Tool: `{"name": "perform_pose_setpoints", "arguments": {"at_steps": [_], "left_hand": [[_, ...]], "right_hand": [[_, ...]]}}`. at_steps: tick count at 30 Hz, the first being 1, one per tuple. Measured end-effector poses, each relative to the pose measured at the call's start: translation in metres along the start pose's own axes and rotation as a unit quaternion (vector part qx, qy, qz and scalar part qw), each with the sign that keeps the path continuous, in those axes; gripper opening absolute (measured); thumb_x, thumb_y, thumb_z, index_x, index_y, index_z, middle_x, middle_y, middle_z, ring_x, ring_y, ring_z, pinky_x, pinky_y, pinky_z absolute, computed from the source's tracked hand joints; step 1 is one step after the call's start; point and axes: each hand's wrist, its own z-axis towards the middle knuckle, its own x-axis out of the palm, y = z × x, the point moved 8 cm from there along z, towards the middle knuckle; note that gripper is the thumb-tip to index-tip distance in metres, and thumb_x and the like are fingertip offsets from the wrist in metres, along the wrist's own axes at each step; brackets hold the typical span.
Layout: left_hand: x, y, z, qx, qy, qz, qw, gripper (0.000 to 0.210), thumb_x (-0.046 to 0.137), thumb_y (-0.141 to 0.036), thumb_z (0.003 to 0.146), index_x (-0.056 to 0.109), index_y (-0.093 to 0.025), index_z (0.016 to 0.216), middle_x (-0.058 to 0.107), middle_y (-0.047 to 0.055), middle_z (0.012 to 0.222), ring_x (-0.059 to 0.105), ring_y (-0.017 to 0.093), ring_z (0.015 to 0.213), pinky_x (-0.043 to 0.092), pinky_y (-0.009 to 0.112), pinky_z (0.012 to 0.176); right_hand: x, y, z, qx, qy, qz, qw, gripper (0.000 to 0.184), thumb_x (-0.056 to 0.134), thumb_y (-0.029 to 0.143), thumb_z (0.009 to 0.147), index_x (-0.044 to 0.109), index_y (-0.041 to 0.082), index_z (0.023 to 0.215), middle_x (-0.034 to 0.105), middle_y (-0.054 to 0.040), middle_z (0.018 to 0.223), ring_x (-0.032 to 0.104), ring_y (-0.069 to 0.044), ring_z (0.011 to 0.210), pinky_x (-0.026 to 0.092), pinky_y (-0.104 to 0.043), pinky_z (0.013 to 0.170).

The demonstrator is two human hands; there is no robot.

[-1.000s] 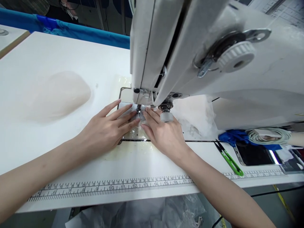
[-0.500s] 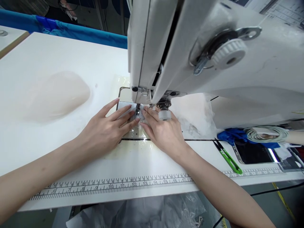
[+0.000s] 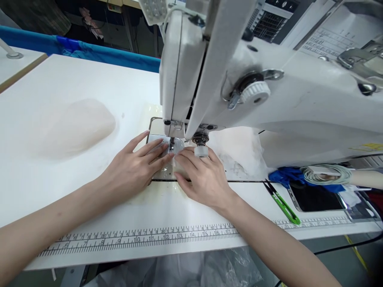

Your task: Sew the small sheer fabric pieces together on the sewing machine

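Spread flat, my left hand (image 3: 140, 163) lies on the sewing machine's bed, its fingertips just left of the presser foot (image 3: 171, 144). My right hand (image 3: 205, 175) rests to the right of the foot, fingers bent and thumb apart from them. Between the hands a small translucent piece (image 3: 178, 145) shows beside the foot; its edges are partly hidden by my fingers. Above stands the white sewing machine (image 3: 176, 75), its white knob (image 3: 201, 151) over the back of my right fingers. Behind that hand, a pale sheer fabric (image 3: 239, 145) extends right under the arm.
Another sheer pale piece (image 3: 86, 127) lies on the white table (image 3: 60, 175) at left. Green thread snips (image 3: 283, 204), a phone (image 3: 317, 198), a blue cloth (image 3: 281, 175) and a coiled cable (image 3: 326, 174) sit at right. A ruler strip (image 3: 143, 239) runs along the front edge.
My right hand has drawn slightly back from the presser foot, its fingers more bent, exposing the translucent piece. My left hand stays flat. The camera view has shifted, showing more of the machine.
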Motion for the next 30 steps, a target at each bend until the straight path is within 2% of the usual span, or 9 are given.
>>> {"name": "perform_pose_setpoints", "arguments": {"at_steps": [2,5,11,18,30], "left_hand": [[-0.0001,0.0008,0.0001,-0.009,-0.003,-0.005,1.0,0.045,0.043,-0.009,0.091,0.054,-0.015,0.134,0.059,0.012,0.136,0.05,0.028,0.132,0.028,0.054,0.117],[-0.0019,0.0031,0.0008,-0.031,-0.009,-0.024,0.999,0.043,0.042,-0.01,0.093,0.053,-0.015,0.134,0.064,0.01,0.129,0.052,0.025,0.13,0.029,0.052,0.117],[-0.0051,0.0005,0.0003,-0.015,-0.013,-0.012,1.0,0.04,0.045,-0.01,0.092,0.057,-0.016,0.13,0.065,0.007,0.128,0.052,0.026,0.13,0.028,0.053,0.118],[-0.0068,-0.0016,0.001,-0.001,-0.024,0.016,1.0,0.033,0.044,-0.011,0.095,0.06,-0.011,0.124,0.068,0.007,0.123,0.057,0.026,0.124,0.028,0.052,0.117],[-0.0049,0.0039,0.0038,-0.034,-0.022,-0.017,0.999,0.036,0.045,-0.015,0.094,0.062,-0.016,0.125,0.065,0.008,0.128,0.057,0.027,0.124,0.033,0.056,0.116]], "right_hand": [[0.0025,0.0008,0.0015,0.001,-0.008,-0.008,1.0,0.022,0.05,0.017,0.092,0.068,0.016,0.103,0.073,-0.0047,0.099,0.064,-0.02,0.095,0.042,-0.037,0.097],[0.0082,0.001,0.0036,-0.006,-0.018,-0.028,0.999,0.022,0.05,0.01,0.092,0.07,0.02,0.094,0.073,-0.0013,0.089,0.064,-0.017,0.089,0.044,-0.034,0.092],[0.004,0.0049,0.0001,-0.047,-0.057,-0.039,0.997,0.023,0.052,0.007,0.092,0.07,0.021,0.088,0.073,0.0009,0.086,0.063,-0.015,0.088,0.045,-0.032,0.092],[0.0017,0.0078,-0.0005,-0.055,-0.051,-0.043,0.996,0.025,0.05,0.006,0.094,0.07,0.02,0.089,0.074,0.0017,0.086,0.064,-0.013,0.084,0.046,-0.032,0.094],[0.0042,0.005,0.0007,-0.052,-0.053,-0.035,0.997,0.023,0.055,0.004,0.091,0.072,0.018,0.095,0.074,-0.0008,0.086,0.065,-0.015,0.085,0.049,-0.034,0.093]]}}
